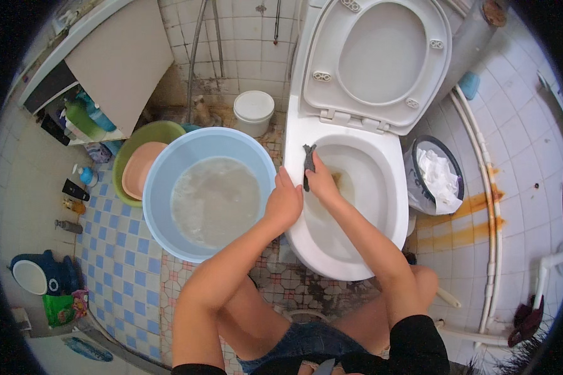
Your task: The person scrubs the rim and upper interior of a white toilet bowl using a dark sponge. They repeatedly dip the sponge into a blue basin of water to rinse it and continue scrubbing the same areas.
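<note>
A white toilet bowl point(394, 197) stands in front of me, its seat and lid point(326, 51) raised against the tank. My right hand point(322, 180) grips a dark grey cloth point(308, 161) and presses it on the bowl's left rim. Brownish staining shows down inside the bowl, partly behind my right wrist. Against the outer left side of the rim rests my left hand point(285, 201), fingers extended and holding nothing. Just left of it is a large light-blue plastic basin point(162, 206) with cloudy greyish water point(216, 201) in it.
Behind the blue basin sit a green basin point(122, 187) and a pink basin point(140, 164). A lidded white bucket point(253, 112) stands by the tiled wall. Right of the toilet is a lined waste bin point(459, 173) with crumpled tissue point(436, 173). White pipes point(490, 234) run along the right wall.
</note>
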A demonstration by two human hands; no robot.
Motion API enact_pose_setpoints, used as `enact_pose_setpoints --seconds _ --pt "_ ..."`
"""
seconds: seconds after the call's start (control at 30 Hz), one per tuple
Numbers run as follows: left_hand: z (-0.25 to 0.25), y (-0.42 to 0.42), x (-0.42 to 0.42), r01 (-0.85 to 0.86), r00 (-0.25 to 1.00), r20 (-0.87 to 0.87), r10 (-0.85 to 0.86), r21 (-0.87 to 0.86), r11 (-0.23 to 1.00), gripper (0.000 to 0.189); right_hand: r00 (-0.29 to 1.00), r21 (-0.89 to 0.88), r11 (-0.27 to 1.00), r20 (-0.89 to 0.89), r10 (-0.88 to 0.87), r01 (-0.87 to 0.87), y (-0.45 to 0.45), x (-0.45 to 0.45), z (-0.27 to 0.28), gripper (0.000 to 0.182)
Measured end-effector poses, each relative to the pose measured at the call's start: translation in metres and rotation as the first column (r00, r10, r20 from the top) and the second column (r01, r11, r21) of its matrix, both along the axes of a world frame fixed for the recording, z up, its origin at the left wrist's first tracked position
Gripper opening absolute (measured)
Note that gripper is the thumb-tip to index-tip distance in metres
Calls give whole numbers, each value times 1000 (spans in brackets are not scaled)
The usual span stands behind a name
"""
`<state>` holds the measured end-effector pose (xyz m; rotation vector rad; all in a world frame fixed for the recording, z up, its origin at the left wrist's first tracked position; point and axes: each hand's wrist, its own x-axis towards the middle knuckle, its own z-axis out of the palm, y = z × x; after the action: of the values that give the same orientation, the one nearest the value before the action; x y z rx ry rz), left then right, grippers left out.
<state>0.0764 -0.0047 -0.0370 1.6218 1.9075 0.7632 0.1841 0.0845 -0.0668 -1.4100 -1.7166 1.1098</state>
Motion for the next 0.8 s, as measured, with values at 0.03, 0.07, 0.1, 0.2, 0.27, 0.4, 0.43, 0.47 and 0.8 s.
enact_pose_setpoints --seconds 0.03,0.07,0.1,0.2,0.27,0.4,0.43,0.47,0.8 --pt "1 1 1 7 1000 3 -7 10 1000 64 999 19 999 26 -36 36 7 3 0 61" --pt "1 1 3 11 1000 6 -11 19 1000 64 996 38 997 51 -71 69 15 4 0 61" --pt "-1 1 0 18 1000 -1 -18 45 999 64 993 56 994 67 -96 92 23 1 2 62" --pt "-3 1 0 48 998 24 -50 78 996 64 978 -1 979 -44 -206 206 46 4 0 65" --pt "4 2 4 69 993 91 -72 36 997 64 976 -4 979 -78 -204 204 41 9 -11 62" --pt "-2 -2 -5 31 999 35 -33 47 998 63 998 -24 999 -47 31 -33 -3 3 -10 57" --pt "-2 -1 -4 37 999 34 -39 56 998 63 998 -27 998 -27 57 -58 -2 9 -9 56" --pt "-2 -1 -3 42 998 33 -44 65 997 63 996 -32 996 -8 84 -84 2 14 -8 55" --pt "-5 1 -3 44 999 16 -45 55 997 61 981 47 987 126 148 -155 -36 21 10 46"
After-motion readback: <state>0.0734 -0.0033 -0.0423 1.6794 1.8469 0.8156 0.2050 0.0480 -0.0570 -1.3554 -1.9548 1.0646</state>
